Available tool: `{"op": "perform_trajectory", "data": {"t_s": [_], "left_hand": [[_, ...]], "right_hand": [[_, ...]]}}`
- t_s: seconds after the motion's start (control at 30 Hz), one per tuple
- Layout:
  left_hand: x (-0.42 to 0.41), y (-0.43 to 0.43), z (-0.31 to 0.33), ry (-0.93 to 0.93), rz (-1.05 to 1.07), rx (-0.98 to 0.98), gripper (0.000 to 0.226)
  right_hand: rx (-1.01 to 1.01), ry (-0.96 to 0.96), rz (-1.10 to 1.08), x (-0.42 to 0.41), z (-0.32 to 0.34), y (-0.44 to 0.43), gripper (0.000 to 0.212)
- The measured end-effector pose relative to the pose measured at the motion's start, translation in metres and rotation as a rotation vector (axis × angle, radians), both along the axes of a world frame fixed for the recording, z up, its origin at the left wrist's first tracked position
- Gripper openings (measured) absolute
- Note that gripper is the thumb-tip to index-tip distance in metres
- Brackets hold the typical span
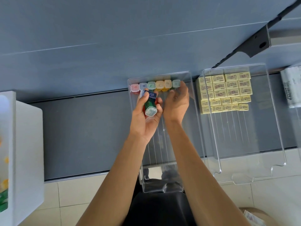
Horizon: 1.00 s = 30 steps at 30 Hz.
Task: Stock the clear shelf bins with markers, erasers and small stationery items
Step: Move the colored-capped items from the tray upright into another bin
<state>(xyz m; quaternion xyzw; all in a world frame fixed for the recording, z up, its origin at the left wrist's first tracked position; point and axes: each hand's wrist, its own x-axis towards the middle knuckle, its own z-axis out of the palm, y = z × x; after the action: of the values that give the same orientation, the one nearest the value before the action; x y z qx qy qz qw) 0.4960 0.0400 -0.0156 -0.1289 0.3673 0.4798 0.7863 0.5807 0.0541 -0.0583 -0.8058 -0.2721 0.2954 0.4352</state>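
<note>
A clear shelf bin (193, 111) lies on the dark shelf in front of me. Along its far end stands a row of several markers (159, 84) with red, blue, green and yellow caps. My left hand (145, 118) holds a small bunch of markers (149, 106) over the bin, the green one with a clear cap on top. My right hand (176, 101) hovers beside it with fingers spread, fingertips close to the right end of the row, holding nothing. A second clear bin (276, 128) to the right holds stacked yellow erasers (225, 92) at its far end.
A white box (27, 144) with coloured items stands at the left edge. Wrapped white packs (292, 88) lie at the far right. A black shelf bracket (259, 41) juts out above the right bin. Tiled floor (73, 194) and a cardboard box (254, 216) lie below.
</note>
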Motion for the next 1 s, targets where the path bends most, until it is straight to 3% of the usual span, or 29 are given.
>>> {"op": "perform_trajectory", "data": {"t_s": [0.17, 0.33, 0.53, 0.67, 0.77, 0.87, 1.0], "left_hand": [[0.000, -0.001, -0.001, -0.010, 0.006, 0.010, 0.034], [0.000, -0.002, -0.003, -0.010, 0.007, 0.015, 0.030], [-0.001, -0.004, -0.005, 0.026, -0.021, 0.031, 0.032], [0.002, -0.006, -0.006, 0.102, -0.043, 0.028, 0.050], [0.003, -0.007, -0.006, 0.131, -0.050, 0.050, 0.050], [0.002, -0.010, -0.007, 0.187, -0.105, 0.110, 0.041], [0.009, -0.018, -0.004, 0.219, -0.142, 0.172, 0.017]], "right_hand": [[-0.007, 0.153, 0.108, 0.004, 0.004, -0.011, 0.058], [0.009, 0.259, 0.124, 0.012, 0.006, -0.019, 0.049], [0.014, 0.276, 0.184, 0.015, 0.013, -0.027, 0.053], [0.008, 0.203, 0.208, 0.019, 0.021, -0.043, 0.035], [0.005, 0.198, 0.255, 0.022, 0.024, -0.053, 0.015], [0.054, 0.230, 0.322, 0.025, 0.036, -0.061, 0.015], [0.093, 0.221, 0.561, 0.031, 0.048, -0.070, 0.032]]}}
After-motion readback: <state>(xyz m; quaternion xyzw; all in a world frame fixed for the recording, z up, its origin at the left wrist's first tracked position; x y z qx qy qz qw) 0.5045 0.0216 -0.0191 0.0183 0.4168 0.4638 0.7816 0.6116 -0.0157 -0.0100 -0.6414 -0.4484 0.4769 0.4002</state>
